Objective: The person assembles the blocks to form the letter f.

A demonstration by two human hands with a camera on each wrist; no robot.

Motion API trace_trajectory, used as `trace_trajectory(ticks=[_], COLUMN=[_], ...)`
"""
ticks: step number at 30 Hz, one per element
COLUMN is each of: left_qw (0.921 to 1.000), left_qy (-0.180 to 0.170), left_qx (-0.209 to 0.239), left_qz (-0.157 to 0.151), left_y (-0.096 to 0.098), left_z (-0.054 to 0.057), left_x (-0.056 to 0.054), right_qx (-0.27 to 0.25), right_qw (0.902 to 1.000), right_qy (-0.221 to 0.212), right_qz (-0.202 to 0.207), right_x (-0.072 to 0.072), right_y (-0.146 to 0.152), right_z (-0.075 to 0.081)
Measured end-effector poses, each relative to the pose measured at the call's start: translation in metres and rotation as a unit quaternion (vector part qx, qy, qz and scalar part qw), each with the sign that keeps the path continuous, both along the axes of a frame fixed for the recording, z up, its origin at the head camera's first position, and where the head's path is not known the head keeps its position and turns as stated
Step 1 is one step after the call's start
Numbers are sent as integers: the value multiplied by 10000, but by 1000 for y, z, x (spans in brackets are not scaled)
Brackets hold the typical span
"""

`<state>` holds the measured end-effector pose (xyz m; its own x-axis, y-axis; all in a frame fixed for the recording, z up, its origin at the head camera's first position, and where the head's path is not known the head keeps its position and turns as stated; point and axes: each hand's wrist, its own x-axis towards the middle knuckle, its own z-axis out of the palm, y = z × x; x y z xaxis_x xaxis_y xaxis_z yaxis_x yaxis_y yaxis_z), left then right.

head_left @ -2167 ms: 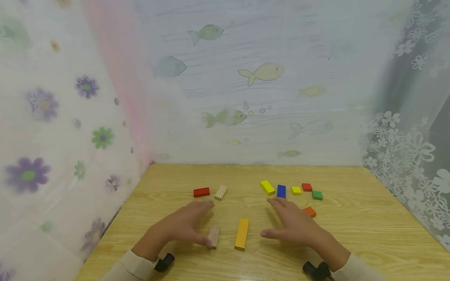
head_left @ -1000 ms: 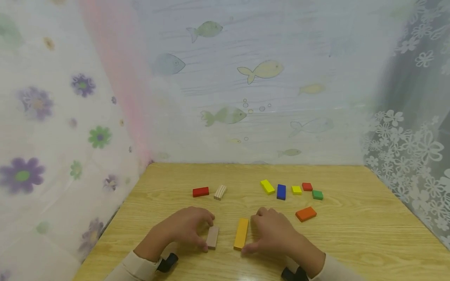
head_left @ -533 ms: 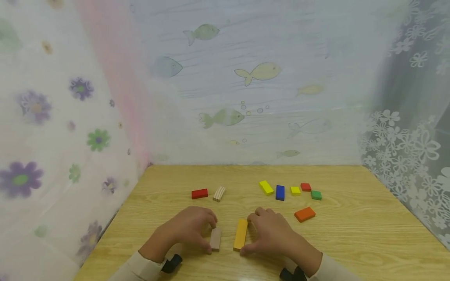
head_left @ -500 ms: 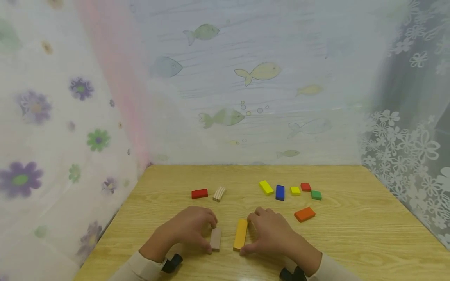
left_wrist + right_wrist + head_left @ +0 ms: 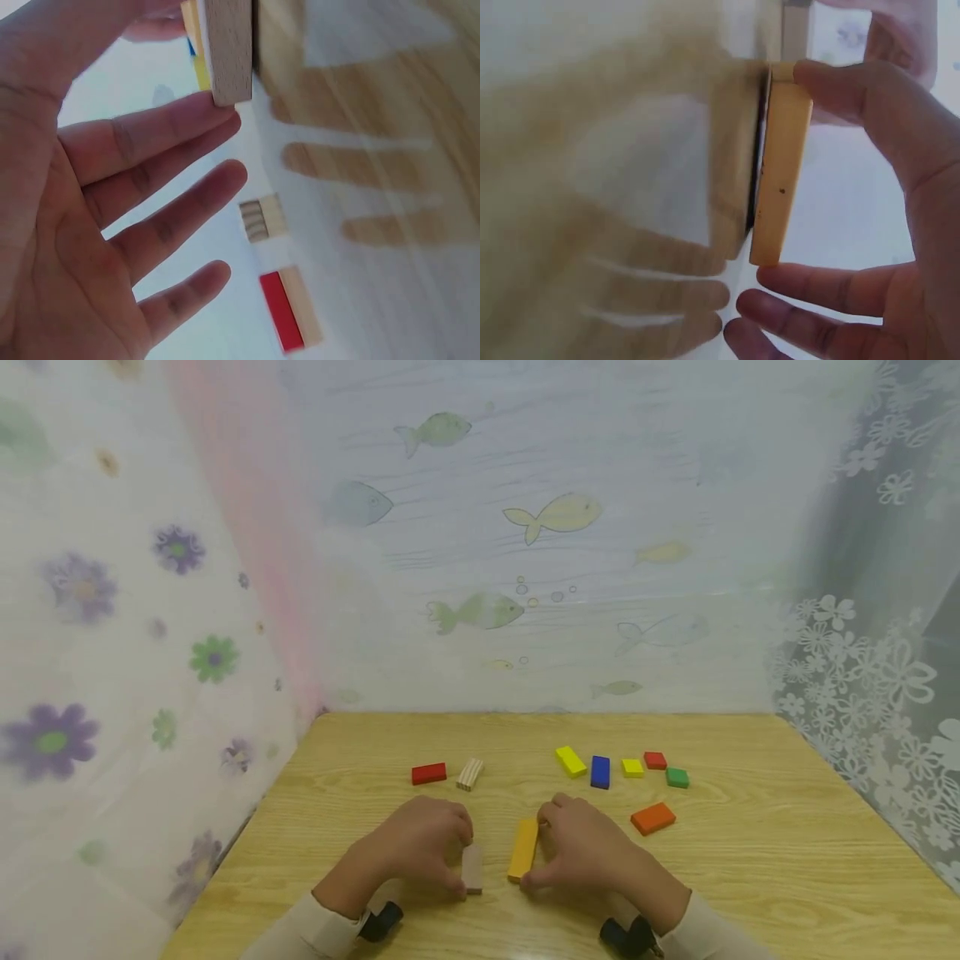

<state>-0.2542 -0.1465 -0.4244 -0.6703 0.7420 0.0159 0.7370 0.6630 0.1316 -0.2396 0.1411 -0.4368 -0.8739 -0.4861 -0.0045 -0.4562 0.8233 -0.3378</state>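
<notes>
My left hand point(image 5: 423, 843) pinches a plain wooden block point(image 5: 472, 868) lengthwise, with the thumb at its near end and the index finger at the far end. In the left wrist view the index fingertip meets the end of this block point(image 5: 231, 52), while the other fingers are spread. To its right, my right hand point(image 5: 588, 847) holds a longer orange-yellow block point(image 5: 523, 850) the same way. The right wrist view has the thumb on one end of that block point(image 5: 781, 172) and the index fingertip at the other. A narrow gap separates the two blocks.
Farther back on the wooden table point(image 5: 337, 827) lie a dark red block point(image 5: 429, 773) and a striped wavy block point(image 5: 470, 774). Toward the right are yellow point(image 5: 571, 762), blue point(image 5: 600, 772), small yellow point(image 5: 632, 768), small red point(image 5: 655, 760), green point(image 5: 677, 777) and orange point(image 5: 653, 818) blocks.
The right hand came in from the right and its fingers closed on the orange-yellow block, which has since shifted slightly away. The left hand's fingers drew in; the plain block moved a little right.
</notes>
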Motion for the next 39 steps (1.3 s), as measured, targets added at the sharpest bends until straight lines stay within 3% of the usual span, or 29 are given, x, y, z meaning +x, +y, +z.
trace_trajectory(ticks=[9,17,34,39], left_qw=[9997,9970,9994,9993], left_qy=[-134,-723,-293,-329], left_qx=[160,256,172,139], left_qz=[-138,-100,-43,72], left_y=[22,32,43,47], left_z=[4,0,-2,-4], left_x=[3,14,20,23], right_qx=[-418,-690,-763,-751], right_qw=[9989,9966,9958,9957], right_qy=[-207,-450,-483,-536], right_qz=[-99,-87,-173,-115], right_x=[-19,-28,-31,-31], right_y=[12,12,15,15], right_z=[-3,-7,-8,-10])
